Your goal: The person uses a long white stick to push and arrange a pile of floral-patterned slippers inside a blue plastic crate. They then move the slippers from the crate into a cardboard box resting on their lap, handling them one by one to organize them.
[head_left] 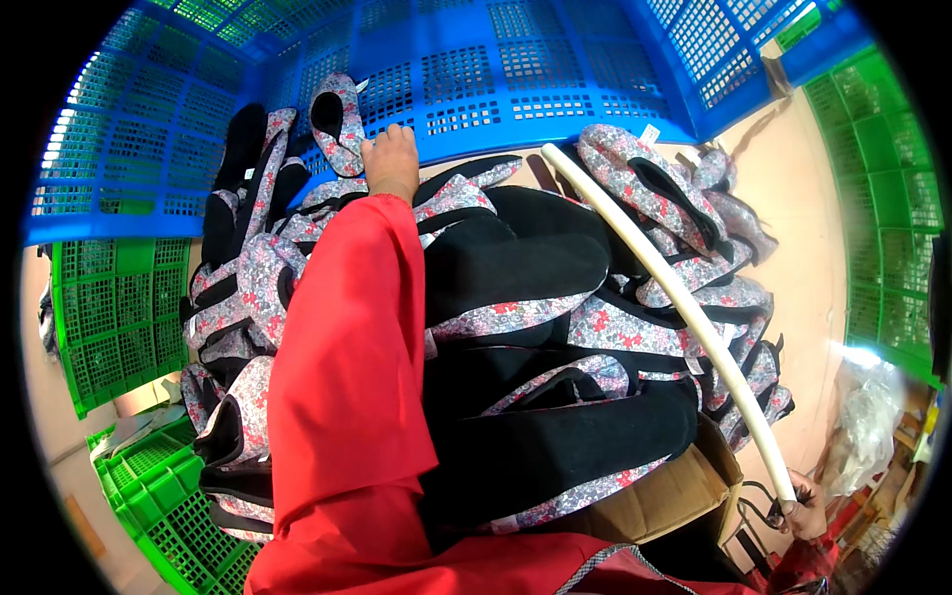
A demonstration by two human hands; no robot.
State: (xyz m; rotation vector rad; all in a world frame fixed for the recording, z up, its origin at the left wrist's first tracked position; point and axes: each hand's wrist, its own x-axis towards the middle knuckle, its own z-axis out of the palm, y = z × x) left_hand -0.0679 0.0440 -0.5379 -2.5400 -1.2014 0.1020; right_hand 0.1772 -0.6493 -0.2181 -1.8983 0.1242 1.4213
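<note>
Left hand [391,159] reaching far forward, red sleeve [342,387] stretching over slipper pile [535,327]; grip closing on floral slipper [337,124] leaning against blue perforated crate [516,69] wall, its long axis running away from person. Right hand [805,506] wrapping lower end of pale stiff tube [659,273], lying diagonally across pile. Slippers soft: black lining, flowered fabric. Green crates [119,307] standing beside.

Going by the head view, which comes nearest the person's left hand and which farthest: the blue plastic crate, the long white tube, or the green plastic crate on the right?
From the left hand:
1. Blue plastic crate, just behind it.
2. Long white tube, off to the right, across the slippers.
3. Green plastic crate, far right edge.
</note>
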